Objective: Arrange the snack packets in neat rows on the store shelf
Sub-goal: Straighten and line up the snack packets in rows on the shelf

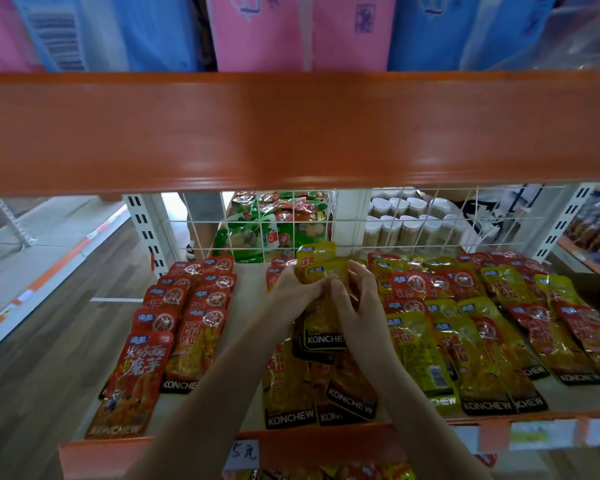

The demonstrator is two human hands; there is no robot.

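Left hand and right hand both grip a stack of yellow snack packets, held between them above the shelf, mid-row between red packets and mixed packets.

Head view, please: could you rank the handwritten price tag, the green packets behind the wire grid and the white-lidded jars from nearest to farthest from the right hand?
Measured from the right hand, as they lie in the image:
1. Green packets, behind the wire grid, up and left.
2. White-lidded jars, behind the grid, up and right; close to the packets, but slightly farther.
3. Handwritten price tag, on the shelf's front edge, below left.
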